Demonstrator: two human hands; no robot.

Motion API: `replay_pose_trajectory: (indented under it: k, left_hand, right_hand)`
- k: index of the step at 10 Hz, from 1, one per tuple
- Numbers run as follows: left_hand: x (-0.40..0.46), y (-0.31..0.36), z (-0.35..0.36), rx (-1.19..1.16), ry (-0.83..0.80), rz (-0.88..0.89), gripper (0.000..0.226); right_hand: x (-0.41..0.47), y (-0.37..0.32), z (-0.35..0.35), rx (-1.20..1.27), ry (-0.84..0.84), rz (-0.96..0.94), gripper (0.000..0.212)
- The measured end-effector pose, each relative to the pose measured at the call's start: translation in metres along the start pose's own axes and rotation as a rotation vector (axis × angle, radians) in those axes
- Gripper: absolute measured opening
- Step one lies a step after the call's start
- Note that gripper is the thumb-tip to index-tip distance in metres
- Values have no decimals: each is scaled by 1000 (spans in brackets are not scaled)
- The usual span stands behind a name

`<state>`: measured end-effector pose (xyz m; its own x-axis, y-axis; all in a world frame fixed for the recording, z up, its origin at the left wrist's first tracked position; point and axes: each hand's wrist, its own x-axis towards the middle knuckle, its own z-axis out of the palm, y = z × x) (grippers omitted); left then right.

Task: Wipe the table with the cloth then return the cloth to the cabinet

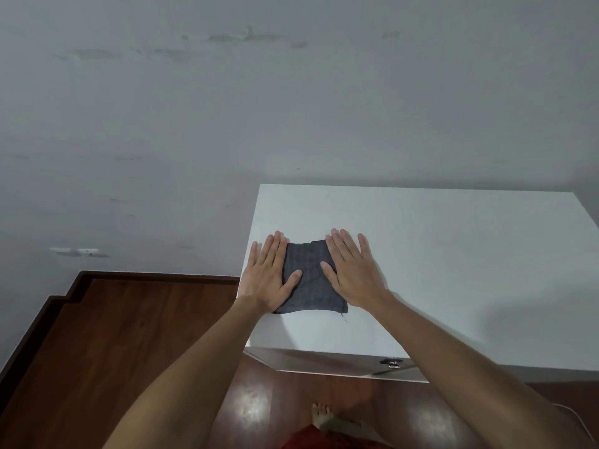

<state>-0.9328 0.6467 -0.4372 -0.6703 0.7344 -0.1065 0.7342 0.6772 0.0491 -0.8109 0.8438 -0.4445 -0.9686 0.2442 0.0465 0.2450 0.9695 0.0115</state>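
Your single head-worn camera looks forward and steeply down from standing height. The white table (421,254) fills the frame from centre toward 3 o'clock, close enough that your forearms enter from 6 o'clock. The wall (227,108) occupies 12 o'clock; the wood floor (113,335) lies toward 8 o'clock. No second view overlaps it.

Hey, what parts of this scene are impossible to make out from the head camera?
- Cloth: its side edges lie under the left hand and right hand.
- Table: its right end is cut off by the frame edge.
- Cabinet door: only a top strip shows below the table; the inside is hidden.
- Knob: too small to make out.
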Motion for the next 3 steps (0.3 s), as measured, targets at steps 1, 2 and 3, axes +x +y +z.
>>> replay_pose_trajectory:
  k: [1, 2, 3]
  left_hand:
    - [-2, 1, -2, 2, -24, -21, 82]
    - [-4, 2, -5, -32, -48, -31, 81]
    - [-5, -1, -11, -60, -29, -93, 83]
  right_hand:
    - [2, -1, -3, 18, -6, 12, 70]
    - [3, -5, -3, 103, 21, 53, 70]
    - [24, -11, -12, 229, 42, 132, 74]
